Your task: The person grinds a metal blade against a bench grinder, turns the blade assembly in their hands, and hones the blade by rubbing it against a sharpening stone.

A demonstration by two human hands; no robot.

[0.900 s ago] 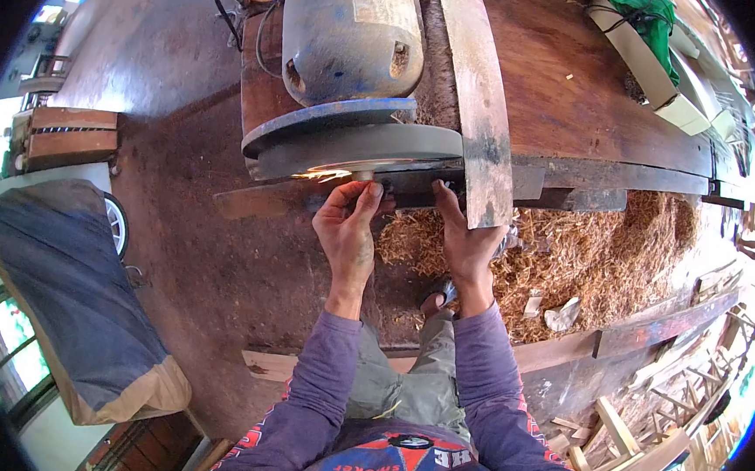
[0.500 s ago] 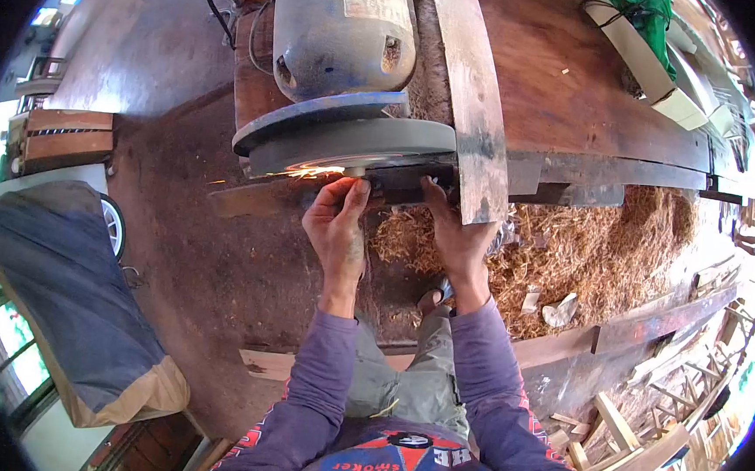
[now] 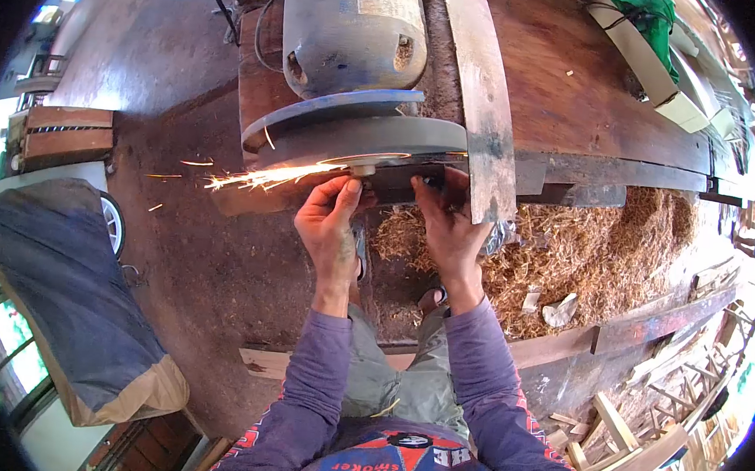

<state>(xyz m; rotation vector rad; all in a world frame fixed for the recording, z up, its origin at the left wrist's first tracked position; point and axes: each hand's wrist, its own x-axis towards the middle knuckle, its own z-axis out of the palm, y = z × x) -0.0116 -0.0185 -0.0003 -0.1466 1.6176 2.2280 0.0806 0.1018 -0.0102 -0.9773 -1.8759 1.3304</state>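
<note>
A grinding wheel (image 3: 358, 138) sits in front of a grey motor (image 3: 353, 37), under a curved blue guard (image 3: 325, 105). Bright sparks (image 3: 268, 175) fly leftward from the wheel's face. My left hand (image 3: 330, 223) is closed just below the wheel's hub, pinching a dark piece whose shape I cannot make out. To its right, my right hand (image 3: 450, 232) has its thumb and fingers closed at the other end of this dark piece, beside the lower end of a worn plank (image 3: 484, 94).
Wood shavings (image 3: 586, 259) lie below the brown workbench (image 3: 597, 93). A box (image 3: 652, 71) with green cloth rests at the bench's back right. Left of me stand a dark-covered object (image 3: 76, 293) and a wooden cabinet (image 3: 69, 140). Lumber (image 3: 642, 464) lies lower right.
The spark stream has grown longer and brighter toward the left. My left hand has shifted slightly left, and my right hand has moved a little left too.
</note>
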